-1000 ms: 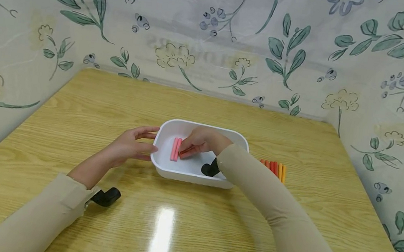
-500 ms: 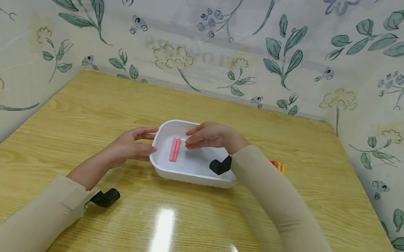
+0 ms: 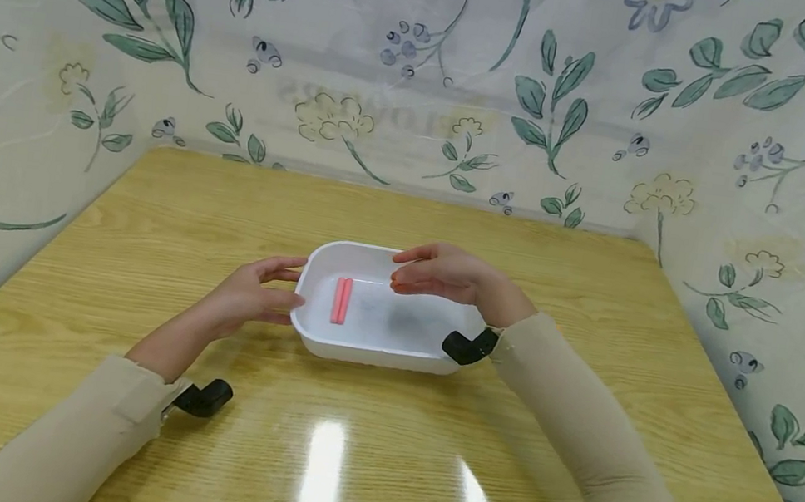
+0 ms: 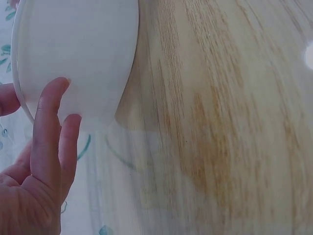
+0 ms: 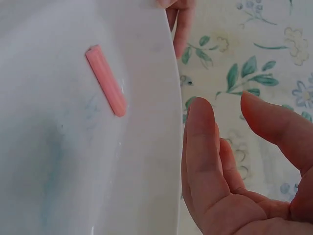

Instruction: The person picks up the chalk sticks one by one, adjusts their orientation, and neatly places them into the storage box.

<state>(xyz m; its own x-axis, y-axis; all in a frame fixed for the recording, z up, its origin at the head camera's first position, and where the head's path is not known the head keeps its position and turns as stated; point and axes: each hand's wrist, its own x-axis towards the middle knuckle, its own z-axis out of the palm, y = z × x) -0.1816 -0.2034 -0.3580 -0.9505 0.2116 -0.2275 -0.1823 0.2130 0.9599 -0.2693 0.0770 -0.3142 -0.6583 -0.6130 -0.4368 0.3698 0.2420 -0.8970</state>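
A white plastic tray (image 3: 389, 358) with rounded corners stands on the wooden table. Inside, near its left end, two pink sticks (image 3: 341, 300) lie side by side; in the right wrist view these pink sticks (image 5: 106, 81) look grooved, like modelling clay. My left hand (image 3: 249, 295) touches the tray's left end, one fingertip at the rim and other fingers (image 4: 46, 112) spread along the outer wall. My right hand (image 3: 448, 273) hovers above the tray's right half, fingers extended. In the right wrist view that hand (image 5: 234, 181) has thumb and fingers apart with nothing between them.
The wooden table (image 3: 213, 445) has a patterned cloth (image 3: 411, 59) with leaves and flowers rising behind it and at both sides. A black wrist mount (image 3: 469, 347) on the right arm hangs close over the tray's front right corner.
My right hand has lifted away from the pink sticks and moved right, its fingers straightening. The red, orange and yellow sticks right of the tray are now hidden behind the right arm. My left hand stays.
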